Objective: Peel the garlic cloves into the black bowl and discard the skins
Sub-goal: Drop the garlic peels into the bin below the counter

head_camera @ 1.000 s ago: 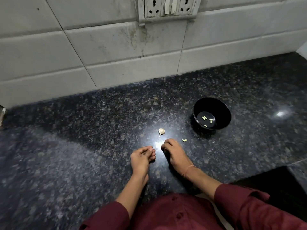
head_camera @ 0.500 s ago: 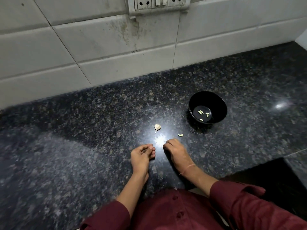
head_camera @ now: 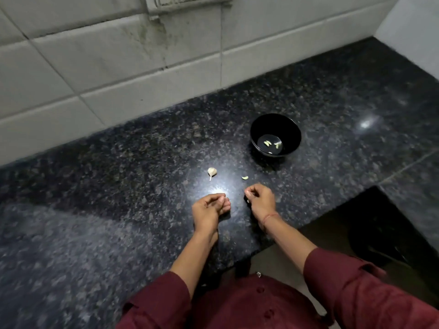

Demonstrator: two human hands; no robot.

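The black bowl point(head_camera: 256, 129) stands on the dark granite counter point(head_camera: 118, 186), with a few peeled garlic cloves point(head_camera: 267, 143) at its bottom. A small unpeeled piece of garlic point(head_camera: 212, 171) with a stalk lies left of the bowl, and one loose pale clove point(head_camera: 245, 178) lies between them. My left hand point(head_camera: 209, 210) rests on the counter with fingers curled and thumb at the fingertips; what it holds is too small to see. My right hand point(head_camera: 261, 198), a little to the right, has its fingers curled round a small pale bit of garlic.
A tiled wall point(head_camera: 118, 74) with a socket plate point(head_camera: 187, 1) backs the counter. At the right the counter edge steps in around a dark opening point(head_camera: 380, 233). My maroon sleeves and shirt fill the bottom of the view.
My hands have drawn apart, the right one shifting to the right, toward the loose clove. The camera has tipped down and leftward. The garlic and the bowl have not moved.
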